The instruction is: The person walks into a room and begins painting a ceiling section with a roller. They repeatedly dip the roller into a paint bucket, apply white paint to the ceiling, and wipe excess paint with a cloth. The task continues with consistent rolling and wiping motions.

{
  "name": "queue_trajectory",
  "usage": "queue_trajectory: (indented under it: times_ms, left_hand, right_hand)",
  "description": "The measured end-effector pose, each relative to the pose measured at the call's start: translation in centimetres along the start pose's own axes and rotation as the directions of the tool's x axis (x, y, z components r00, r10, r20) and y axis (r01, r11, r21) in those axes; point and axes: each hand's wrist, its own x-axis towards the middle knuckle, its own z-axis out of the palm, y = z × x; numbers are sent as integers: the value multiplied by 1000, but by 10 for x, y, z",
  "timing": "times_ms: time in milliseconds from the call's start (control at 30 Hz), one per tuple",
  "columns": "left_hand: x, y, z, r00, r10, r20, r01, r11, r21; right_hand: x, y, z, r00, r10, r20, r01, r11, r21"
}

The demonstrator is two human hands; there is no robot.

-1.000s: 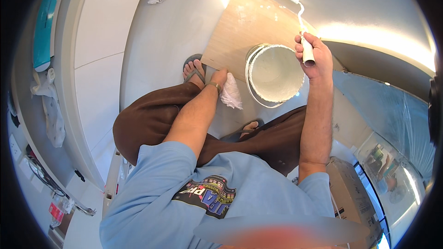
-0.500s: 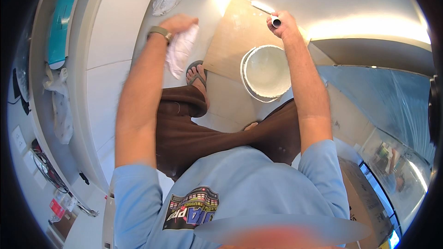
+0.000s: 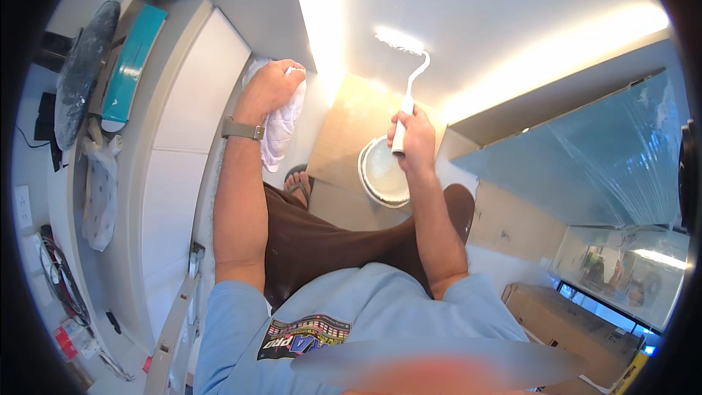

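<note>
My right hand is wrapped round the white handle of a paint roller. The roller's white sleeve points away from me, up by the pale wall; whether it touches the wall I cannot tell. Below the handle stands a round white paint bucket, partly hidden by my hand and forearm. In my closed left hand, a bunched white cloth hangs down between the cabinet and the bucket.
A wooden board lies beneath the bucket's far side. White cabinet panels rise on the left, beside a shelf with a teal box. Plastic sheeting covers the right side. Cardboard boxes stand at the lower right, and a metal ladder at the lower left.
The roller has swung upright, its sleeve now higher against the wall and its handle nearer me. My left hand with the cloth has come slightly closer. The whole view has shifted.
</note>
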Motion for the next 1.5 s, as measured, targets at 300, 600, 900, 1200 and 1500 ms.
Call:
queue_trajectory:
  times_ms: [300,600,900,1200,1500]
  left_hand:
    - [13,1,-7,996,-23,-91,29,997,68]
    - [11,-9,-8,997,-9,-70,11,1000,29]
    - [24,-16,1,996,56,-68,-54,998,29]
    - [19,-11,-3,994,63,-92,-59,997,49]
    - [18,-12,-6,984,136,-113,-129,989,67]
  right_hand:
    - [-38,-37,32,976,-209,64,208,978,23]
    - [-45,-137,74,812,-531,241,548,837,-1]
    - [-32,-71,57,889,-423,175,449,880,-155]
    - [-9,31,25,980,-177,91,190,965,-180]
    - [48,82,-5,990,133,-51,-138,982,-130]
